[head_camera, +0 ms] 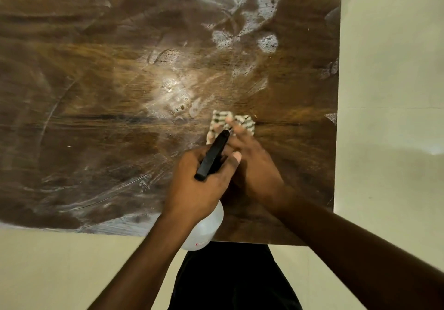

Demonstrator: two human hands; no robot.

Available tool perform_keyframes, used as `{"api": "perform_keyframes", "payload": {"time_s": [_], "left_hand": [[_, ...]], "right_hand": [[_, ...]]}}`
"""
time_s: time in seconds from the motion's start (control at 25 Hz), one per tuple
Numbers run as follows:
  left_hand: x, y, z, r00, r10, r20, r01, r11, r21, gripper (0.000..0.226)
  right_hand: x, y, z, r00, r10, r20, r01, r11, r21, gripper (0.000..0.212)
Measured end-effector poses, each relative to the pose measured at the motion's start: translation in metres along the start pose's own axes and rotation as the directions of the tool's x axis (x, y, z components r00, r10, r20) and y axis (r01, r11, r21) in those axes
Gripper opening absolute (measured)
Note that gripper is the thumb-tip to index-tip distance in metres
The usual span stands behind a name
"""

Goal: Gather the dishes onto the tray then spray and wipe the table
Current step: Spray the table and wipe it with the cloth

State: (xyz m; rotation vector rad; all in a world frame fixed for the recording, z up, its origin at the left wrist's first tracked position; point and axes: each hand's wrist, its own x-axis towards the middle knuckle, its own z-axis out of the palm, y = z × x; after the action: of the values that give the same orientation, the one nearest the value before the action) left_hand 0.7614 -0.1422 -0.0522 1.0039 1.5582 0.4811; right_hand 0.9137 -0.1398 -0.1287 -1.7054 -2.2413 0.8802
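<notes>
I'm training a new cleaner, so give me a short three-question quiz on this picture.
1. What does the left hand grip? A) spray bottle B) sponge C) plate
2. True or false: the table shows no marks at all.
3. Fill in: the right hand presses a striped ____ onto the tabletop.
Key: 1 A; 2 false, whitish smears show; 3 cloth.

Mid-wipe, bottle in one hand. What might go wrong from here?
1. The bottle in the left hand points at the right hand and cloth. A squeeze would likely wet the hand, not the table.
2. Droplet patches near the far right corner look unwiped and may get missed.
</notes>
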Motion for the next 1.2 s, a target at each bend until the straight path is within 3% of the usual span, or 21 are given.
{"api": "perform_keyframes", "payload": {"time_s": [0.08, 0.12, 0.16, 0.2, 0.24, 0.32, 0.4, 0.48, 0.56, 0.6, 0.64, 0.72, 0.76, 0.8, 0.84, 0.92, 0.96, 1.04, 1.12, 1.2], "left_hand": [[0.006, 0.002, -0.001, 1.0, 0.021, 0.001, -0.021, 1.0, -0.007, 0.041], [0.009, 0.004, -0.002, 1.0, 0.019, 0.003, -0.019, 1.0, -0.013, 0.042], [0.012, 0.005, -0.003, 1.0, 0.012, 0.009, -0.012, 1.0, -0.015, 0.044], [0.014, 0.006, -0.005, 1.0, 0.003, 0.018, -0.003, 1.0, -0.016, 0.046], [0.016, 0.007, -0.006, 1.0, -0.007, 0.024, 0.007, 1.0, -0.019, 0.048], [0.019, 0.009, -0.008, 1.0, -0.018, 0.014, 0.018, 1.0, -0.02, 0.052], [0.021, 0.012, -0.008, 0.999, -0.032, -0.007, 0.032, 0.999, -0.012, 0.055], [0.027, 0.018, -0.006, 0.999, -0.041, -0.024, 0.041, 0.999, -0.013, 0.058], [0.036, 0.024, -0.002, 0.999, -0.028, -0.026, 0.028, 1.0, -0.006, 0.059], [0.04, 0.028, 0.0, 1.0, -0.019, -0.025, 0.019, 1.0, 0.0, 0.058], [0.044, 0.031, 0.001, 1.0, -0.01, -0.026, 0.01, 1.0, -0.002, 0.055], [0.052, 0.039, 0.003, 0.999, 0.008, -0.033, -0.009, 1.0, -0.014, 0.048], [0.056, 0.042, 0.004, 0.999, 0.006, -0.04, -0.006, 1.0, -0.012, 0.048], [0.061, 0.045, 0.004, 0.999, -0.004, -0.054, 0.003, 1.0, -0.011, 0.049], [0.066, 0.048, 0.004, 0.997, -0.012, -0.072, 0.011, 1.0, -0.015, 0.052], [0.074, 0.053, 0.005, 0.994, -0.002, -0.108, 0.0, 1.0, -0.018, 0.053], [0.078, 0.056, 0.005, 0.993, 0.005, -0.122, -0.008, 1.0, -0.019, 0.052], [0.084, 0.06, 0.006, 0.99, 0.023, -0.137, -0.027, 0.999, -0.024, 0.052], [0.09, 0.064, 0.006, 0.989, 0.053, -0.138, -0.059, 0.998, -0.035, 0.052], [0.097, 0.066, 0.005, 0.987, 0.075, -0.14, -0.084, 0.995, -0.054, 0.045]], "right_hand": [[-0.016, 0.019, -0.014, 0.94, -0.321, 0.112, 0.33, 0.941, -0.076, 0.05], [-0.016, 0.039, -0.027, 0.85, -0.472, 0.232, 0.508, 0.851, -0.132, 0.05], [-0.012, 0.062, -0.041, 0.785, -0.518, 0.341, 0.589, 0.795, -0.148, 0.053], [-0.005, 0.083, -0.056, 0.798, -0.473, 0.373, 0.566, 0.802, -0.193, 0.058], [0.005, 0.102, -0.07, 0.876, -0.377, 0.301, 0.452, 0.861, -0.234, 0.062], [0.025, 0.121, -0.092, 0.997, -0.072, -0.011, 0.069, 0.98, -0.186, 0.063], [0.053, 0.104, -0.088, 0.932, 0.233, -0.276, -0.261, 0.963, -0.07, 0.058], [0.076, 0.071, -0.067, 0.869, 0.35, -0.35, -0.369, 0.929, 0.012, 0.059], [0.076, 0.042, -0.04, 0.955, 0.204, -0.216, -0.215, 0.976, -0.029, 0.063], [0.068, 0.033, -0.032, 0.995, 0.056, -0.079, -0.06, 0.997, -0.04, 0.063], [0.058, 0.032, -0.032, 0.989, -0.134, 0.06, 0.136, 0.99, -0.04, 0.059], [0.053, 0.062, -0.054, 0.843, -0.493, 0.215, 0.519, 0.85, -0.085, 0.051], [0.057, 0.086, -0.07, 0.77, -0.569, 0.289, 0.616, 0.781, -0.104, 0.052], [0.064, 0.111, -0.087, 0.759, -0.555, 0.341, 0.626, 0.767, -0.144, 0.054], [0.074, 0.134, -0.103, 0.815, -0.482, 0.322, 0.557, 0.804, -0.205, 0.056], [0.096, 0.162, -0.132, 0.978, -0.202, 0.055, 0.209, 0.953, -0.219, 0.06], [0.108, 0.163, -0.138, 0.991, -0.012, -0.131, -0.009, 0.987, -0.159, 0.058], [0.135, 0.136, -0.124, 0.887, 0.269, -0.375, -0.304, 0.952, -0.039, 0.055], [0.148, 0.096, -0.091, 0.859, 0.332, -0.391, -0.351, 0.936, 0.023, 0.059], [0.133, 0.058, -0.058, 0.961, 0.183, -0.209, -0.184, 0.983, 0.016, 0.065]]}}
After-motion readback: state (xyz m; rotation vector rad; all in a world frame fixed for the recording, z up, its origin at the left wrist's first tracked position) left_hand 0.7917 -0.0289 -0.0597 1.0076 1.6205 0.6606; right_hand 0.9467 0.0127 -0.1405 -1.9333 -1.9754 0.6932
